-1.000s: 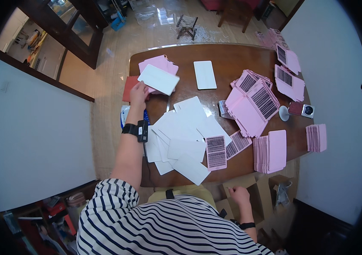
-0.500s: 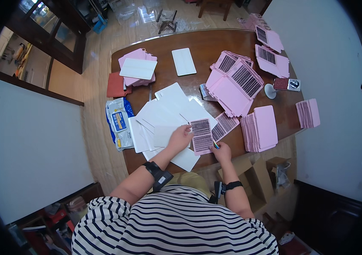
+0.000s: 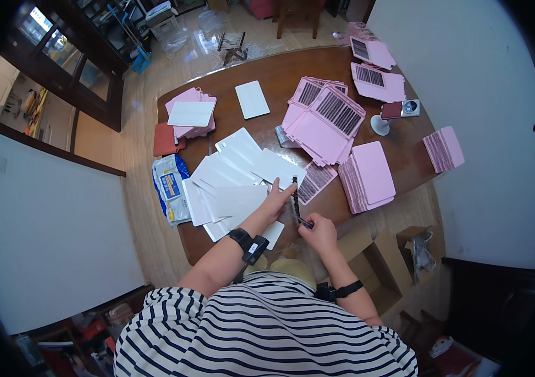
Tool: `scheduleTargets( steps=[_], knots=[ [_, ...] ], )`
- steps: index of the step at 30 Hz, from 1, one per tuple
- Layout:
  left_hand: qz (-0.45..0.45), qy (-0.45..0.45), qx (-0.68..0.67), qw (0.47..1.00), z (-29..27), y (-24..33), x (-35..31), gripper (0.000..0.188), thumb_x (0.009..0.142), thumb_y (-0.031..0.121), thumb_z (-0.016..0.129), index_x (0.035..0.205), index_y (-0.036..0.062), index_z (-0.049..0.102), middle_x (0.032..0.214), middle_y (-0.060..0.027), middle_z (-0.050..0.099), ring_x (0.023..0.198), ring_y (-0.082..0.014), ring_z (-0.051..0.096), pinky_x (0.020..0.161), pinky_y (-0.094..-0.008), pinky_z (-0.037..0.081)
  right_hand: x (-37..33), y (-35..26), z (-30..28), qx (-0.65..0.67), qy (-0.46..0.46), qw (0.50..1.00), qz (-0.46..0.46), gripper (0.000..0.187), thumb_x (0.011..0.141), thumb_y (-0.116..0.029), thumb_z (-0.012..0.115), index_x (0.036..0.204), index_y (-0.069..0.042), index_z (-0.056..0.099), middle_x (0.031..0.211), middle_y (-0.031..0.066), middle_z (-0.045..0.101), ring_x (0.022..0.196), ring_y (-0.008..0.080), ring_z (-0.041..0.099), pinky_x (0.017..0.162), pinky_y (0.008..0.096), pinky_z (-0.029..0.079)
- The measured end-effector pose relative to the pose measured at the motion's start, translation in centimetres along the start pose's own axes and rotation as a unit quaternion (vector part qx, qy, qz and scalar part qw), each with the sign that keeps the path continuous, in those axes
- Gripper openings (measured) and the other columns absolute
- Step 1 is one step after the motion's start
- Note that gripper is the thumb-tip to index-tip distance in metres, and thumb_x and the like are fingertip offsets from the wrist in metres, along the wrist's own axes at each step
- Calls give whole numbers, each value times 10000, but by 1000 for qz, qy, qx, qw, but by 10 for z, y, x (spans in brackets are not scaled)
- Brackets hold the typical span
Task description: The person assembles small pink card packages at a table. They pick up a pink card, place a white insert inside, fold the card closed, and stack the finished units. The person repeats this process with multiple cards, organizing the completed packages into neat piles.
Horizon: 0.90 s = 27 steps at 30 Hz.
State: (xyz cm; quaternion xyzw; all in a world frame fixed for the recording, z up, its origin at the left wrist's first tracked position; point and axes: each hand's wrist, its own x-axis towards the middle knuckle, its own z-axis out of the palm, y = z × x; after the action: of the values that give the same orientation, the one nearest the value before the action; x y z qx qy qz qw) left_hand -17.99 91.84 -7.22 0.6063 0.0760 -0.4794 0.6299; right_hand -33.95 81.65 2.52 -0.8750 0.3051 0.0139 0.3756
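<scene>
My left hand (image 3: 275,202) grips a thin pink panel with rows of dark strips (image 3: 295,196), tilted so that it shows nearly edge-on. It is held above the near edge of the table, beside a fan of white sheets (image 3: 233,166). My right hand (image 3: 319,232) is closed around a slim tool with a dark handle (image 3: 305,223); its tip reaches the panel's lower end, and its exact kind cannot be made out. Another dark-striped pink panel (image 3: 316,182) lies flat just beyond my right hand. To its right stands a stack of pink panels (image 3: 368,176).
Fanned pink panels (image 3: 321,135) lie mid-table, with more at the far right (image 3: 377,81). A white panel tops a pink pile (image 3: 192,114) at the far left, above a blue-and-white packet (image 3: 170,188). A small round white stand (image 3: 379,125) is on the right. Below the table edge sits an open cardboard box (image 3: 371,273).
The panel has turned from facing up to nearly edge-on. My left hand has shifted right and down along it, and my right hand has brought the tool to its lower end.
</scene>
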Motion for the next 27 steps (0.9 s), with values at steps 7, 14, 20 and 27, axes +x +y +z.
scheduleTargets(
  steps=[7, 14, 20, 27],
  knots=[
    [48, -111, -98, 988, 9, 19, -40, 942, 999, 291, 665, 1637, 283, -28, 1384, -142, 496, 1218, -300, 586, 926, -548, 535, -5, -13, -21, 16, -32, 997, -75, 251, 770, -283, 742, 864, -52, 720, 760, 170, 704, 734, 360, 700, 696, 446, 558],
    [122, -272, -178, 938, -17, 55, -92, 892, 997, 479, 626, 1644, 300, 38, 1510, -206, 446, 1254, -351, 583, 1038, -507, 490, 17, -20, -40, 259, -65, 961, -69, 297, 959, -321, 674, 996, -27, 698, 822, 165, 692, 723, 246, 666, 696, 378, 526],
    [152, -383, -228, 882, -21, 63, -133, 770, 1016, 586, 482, 1642, 279, 154, 1520, -182, 466, 1362, -431, 504, 1104, -515, 459, 29, -55, -52, 164, -29, 977, -134, 309, 990, -326, 611, 940, -42, 723, 737, 119, 694, 660, 243, 661, 631, 380, 505],
    [201, -319, -226, 898, -32, 69, -147, 881, 958, 688, 498, 1641, 261, 140, 1529, -234, 425, 1329, -477, 506, 1085, -590, 453, 8, -103, -53, 52, -64, 961, -263, 350, 958, -405, 602, 879, -83, 715, 773, 176, 684, 735, 388, 677, 662, 452, 535]
  ],
)
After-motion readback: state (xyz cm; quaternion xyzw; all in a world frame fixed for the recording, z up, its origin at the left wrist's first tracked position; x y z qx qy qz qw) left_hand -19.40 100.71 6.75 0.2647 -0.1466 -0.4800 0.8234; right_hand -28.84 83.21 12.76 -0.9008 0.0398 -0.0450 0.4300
